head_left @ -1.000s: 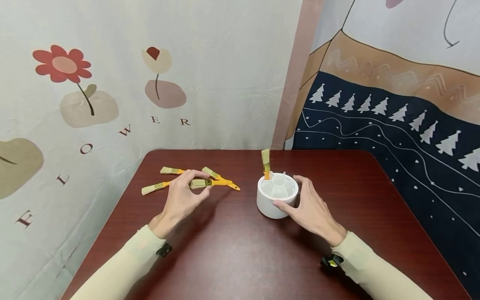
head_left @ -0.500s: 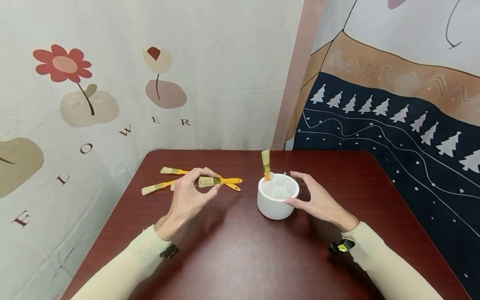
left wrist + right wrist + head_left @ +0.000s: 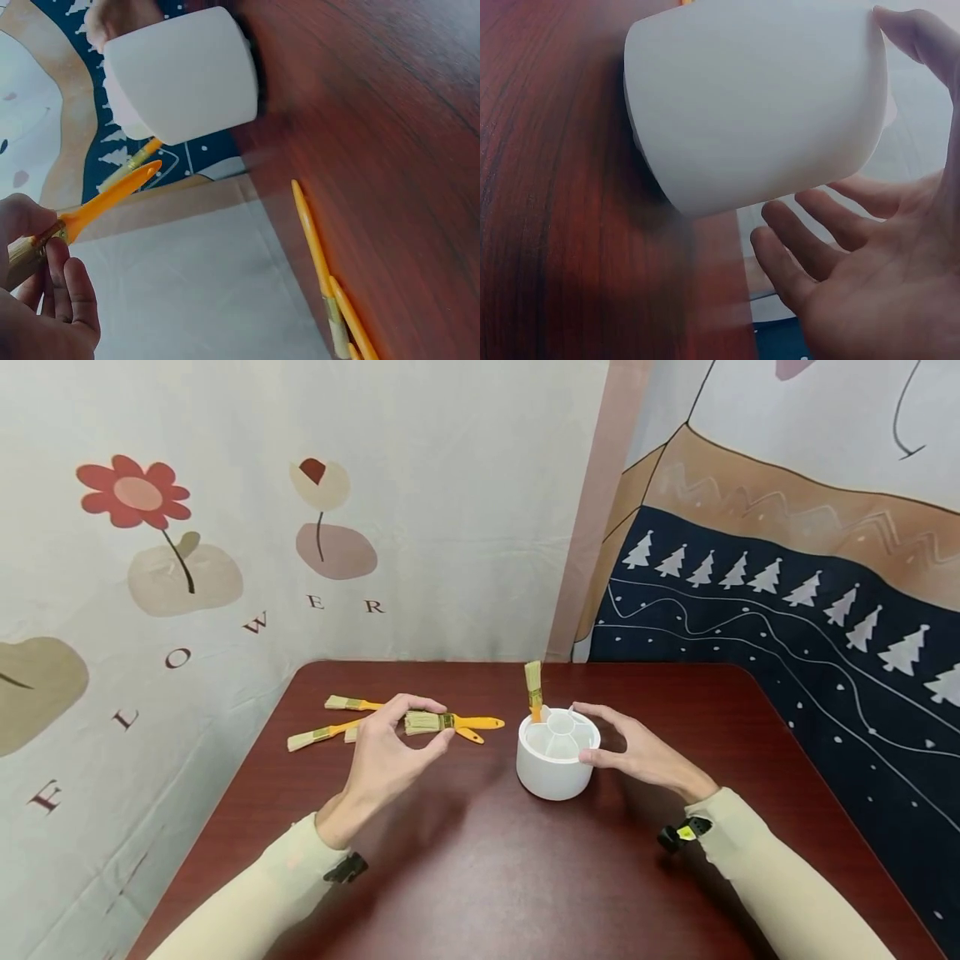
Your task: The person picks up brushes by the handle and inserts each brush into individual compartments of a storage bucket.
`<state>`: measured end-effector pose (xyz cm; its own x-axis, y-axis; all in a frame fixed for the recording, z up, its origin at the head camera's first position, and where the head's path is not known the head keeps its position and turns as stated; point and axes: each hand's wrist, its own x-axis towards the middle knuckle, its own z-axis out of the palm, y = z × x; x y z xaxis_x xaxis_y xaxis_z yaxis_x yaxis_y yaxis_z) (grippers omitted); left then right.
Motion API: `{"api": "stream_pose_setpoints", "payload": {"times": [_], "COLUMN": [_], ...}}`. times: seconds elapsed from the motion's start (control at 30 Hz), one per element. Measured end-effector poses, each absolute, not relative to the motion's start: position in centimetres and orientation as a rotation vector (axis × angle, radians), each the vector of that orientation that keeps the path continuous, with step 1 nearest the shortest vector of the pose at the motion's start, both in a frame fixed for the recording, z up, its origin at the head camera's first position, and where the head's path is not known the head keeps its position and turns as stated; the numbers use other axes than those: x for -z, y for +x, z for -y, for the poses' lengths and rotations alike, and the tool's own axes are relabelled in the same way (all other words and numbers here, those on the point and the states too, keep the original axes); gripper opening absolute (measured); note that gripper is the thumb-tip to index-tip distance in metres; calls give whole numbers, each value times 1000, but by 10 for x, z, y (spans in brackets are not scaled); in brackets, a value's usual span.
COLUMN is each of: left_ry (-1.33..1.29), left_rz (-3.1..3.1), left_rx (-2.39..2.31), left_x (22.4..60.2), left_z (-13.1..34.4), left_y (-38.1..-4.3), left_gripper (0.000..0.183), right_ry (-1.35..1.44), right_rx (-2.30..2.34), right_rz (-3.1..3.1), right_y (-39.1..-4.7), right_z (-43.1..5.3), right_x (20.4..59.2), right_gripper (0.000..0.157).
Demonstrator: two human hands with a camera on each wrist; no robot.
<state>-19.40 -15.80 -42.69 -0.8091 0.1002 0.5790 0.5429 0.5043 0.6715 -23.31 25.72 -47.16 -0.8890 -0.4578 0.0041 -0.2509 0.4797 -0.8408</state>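
In the head view my left hand (image 3: 393, 760) pinches a paintbrush (image 3: 453, 722) between thumb and fingertips. Its pale bristles lie toward the palm, and its orange handle points right toward a white round brush holder (image 3: 555, 777). The left wrist view shows the same handle (image 3: 112, 201) slanting up from the fingers. My right hand (image 3: 641, 752) grips the holder's right side, thumb at the front rim and fingers behind. Several compartments divide the holder's inside. Another paintbrush (image 3: 533, 683) stands in its back left compartment, bristles up.
On the dark red wooden table (image 3: 480, 877), more paintbrushes lie left of the holder, including one at the back (image 3: 341, 702) and one farther forward (image 3: 318, 737). My left hand partly covers this group. A printed cloth (image 3: 465, 527) hangs behind the table.
My left hand has moved right with the paintbrush, bringing its handle nearer the holder. The right thumb has shifted from the holder's front to the right side of its rim.
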Motion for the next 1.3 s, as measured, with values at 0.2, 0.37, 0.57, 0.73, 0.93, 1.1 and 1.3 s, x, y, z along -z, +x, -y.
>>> {"api": "stream_pose_setpoints", "payload": {"times": [0.2, 0.37, 0.57, 0.73, 0.93, 1.1, 1.3], "left_ry": [-535, -521, -525, -542, -574, -571, -633], "left_rz": [2267, 2254, 2221, 2215, 2236, 2285, 2273], "left_rx": [1289, 1337, 1401, 1407, 1390, 1394, 1534], "left_x": [420, 415, 412, 413, 418, 422, 425], "left_z": [153, 150, 143, 136, 126, 116, 103], "left_y": [-188, -185, -183, -181, -183, -186, -193], "left_gripper": [34, 36, 37, 40, 41, 40, 42], "right_ry": [-620, -626, -603, -562, -540, -539, -525], "right_rx": [1384, 1385, 1359, 1320, 1309, 1267, 1226], "right_rz": [-2497, -2536, -2616, -2660, -2682, -2735, -2764], "right_y": [-234, -230, -225, -219, -213, -209, -207], "right_z": [-258, -256, -253, -250, -247, -245, -244], "right_x": [476, 477, 479, 478, 477, 477, 475], "right_gripper": [81, 78, 78, 81, 86, 89, 89]}}
